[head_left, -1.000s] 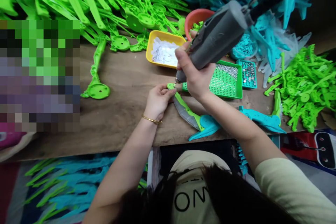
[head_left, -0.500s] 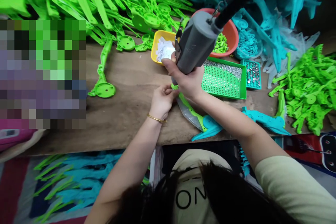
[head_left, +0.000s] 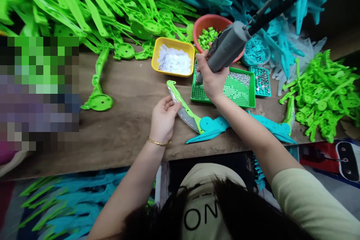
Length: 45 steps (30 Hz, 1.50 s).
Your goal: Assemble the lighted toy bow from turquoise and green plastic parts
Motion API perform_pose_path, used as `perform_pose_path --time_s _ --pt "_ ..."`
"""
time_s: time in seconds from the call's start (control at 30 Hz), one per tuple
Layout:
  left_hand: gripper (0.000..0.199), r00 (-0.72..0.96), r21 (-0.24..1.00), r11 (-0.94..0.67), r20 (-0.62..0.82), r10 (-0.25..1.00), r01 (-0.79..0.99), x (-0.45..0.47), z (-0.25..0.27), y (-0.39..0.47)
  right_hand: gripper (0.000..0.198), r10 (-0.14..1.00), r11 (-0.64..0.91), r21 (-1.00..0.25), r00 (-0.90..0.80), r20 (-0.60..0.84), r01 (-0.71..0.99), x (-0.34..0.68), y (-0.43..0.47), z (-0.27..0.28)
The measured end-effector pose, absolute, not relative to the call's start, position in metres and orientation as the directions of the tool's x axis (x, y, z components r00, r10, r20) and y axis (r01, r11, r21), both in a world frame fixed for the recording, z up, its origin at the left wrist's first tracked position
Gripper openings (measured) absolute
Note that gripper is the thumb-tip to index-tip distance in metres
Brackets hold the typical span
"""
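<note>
Gray driver [head_left: 227, 48] now over green tray [head_left: 239, 89], partly across orange bowl [head_left: 206, 23]

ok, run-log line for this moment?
left hand: holds edge of green-teal assembly | right hand: grips grey driver | tip: at green tray, contact unclear | nearby: yellow bin with white pieces

Left of the left fingers [head_left: 176, 109], a hand could slide over the table [head_left: 126, 120]. Ahead, a tub [head_left: 168, 72] blocks; right, the blade [head_left: 186, 117].
</note>
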<state>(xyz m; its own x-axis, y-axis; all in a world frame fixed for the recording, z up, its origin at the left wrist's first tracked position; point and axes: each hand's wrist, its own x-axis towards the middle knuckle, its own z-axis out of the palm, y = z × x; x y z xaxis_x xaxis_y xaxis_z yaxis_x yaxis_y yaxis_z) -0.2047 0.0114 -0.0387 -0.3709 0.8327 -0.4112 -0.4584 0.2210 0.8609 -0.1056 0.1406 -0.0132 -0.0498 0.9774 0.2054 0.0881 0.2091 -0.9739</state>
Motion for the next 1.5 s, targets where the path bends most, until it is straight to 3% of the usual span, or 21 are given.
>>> perform_pose_path --time_s 0.1,0.23,0.3,0.53,0.8,1.0,1.13,1.27,1.33,1.5 --pt "0.055 -0.345 0.849 0.178 -0.382 0.857 -0.497 -0.197 -0.036 0.001 0.033 0.946 0.324 -0.944 -0.01 0.324 0.063 -0.106 0.142 -0.015" --pt "0.094 -0.204 0.79 0.269 -0.44 0.875 -0.551 -0.188 -0.035 -0.008 0.027 0.921 0.387 -0.92 0.057 0.384 -0.056 -0.101 0.141 0.0" --pt "0.1 -0.208 0.782 0.278 -0.456 0.866 -0.557 -0.183 -0.037 -0.01 0.025 0.905 0.426 -0.9 0.068 0.421 -0.09 -0.097 0.132 0.012" --pt "0.089 -0.296 0.818 0.23 -0.431 0.853 -0.527 -0.176 -0.041 -0.007 0.019 0.917 0.361 -0.921 -0.124 0.38 -0.148 -0.095 0.074 0.031" --pt "0.081 -0.3 0.812 0.209 -0.421 0.856 -0.544 -0.175 -0.04 -0.007 0.02 0.922 0.324 -0.938 -0.178 0.343 -0.127 -0.097 0.065 0.015" --pt "0.076 -0.308 0.84 0.201 -0.392 0.867 -0.504 -0.175 -0.042 -0.008 0.023 0.914 0.363 -0.923 -0.145 0.38 -0.132 -0.098 0.056 0.005" --pt "0.083 -0.331 0.81 0.192 -0.426 0.842 -0.554 -0.174 -0.042 -0.008 0.02 0.931 0.328 -0.937 -0.129 0.342 -0.119 -0.096 0.071 0.023" --pt "0.057 -0.399 0.751 0.136 -0.483 0.779 -0.646 -0.173 -0.039 -0.016 0.024 0.934 0.354 -0.935 0.06 0.351 -0.04 -0.092 0.115 0.026" --pt "0.049 -0.389 0.75 0.124 -0.468 0.794 -0.65 -0.173 -0.034 -0.022 0.027 0.943 0.327 -0.945 0.055 0.327 0.007 -0.092 0.135 0.015" --pt "0.087 -0.192 0.733 0.3 -0.504 0.842 -0.61 -0.169 -0.025 -0.031 0.028 0.932 0.36 -0.932 0.021 0.361 0.048 -0.095 0.153 -0.014"
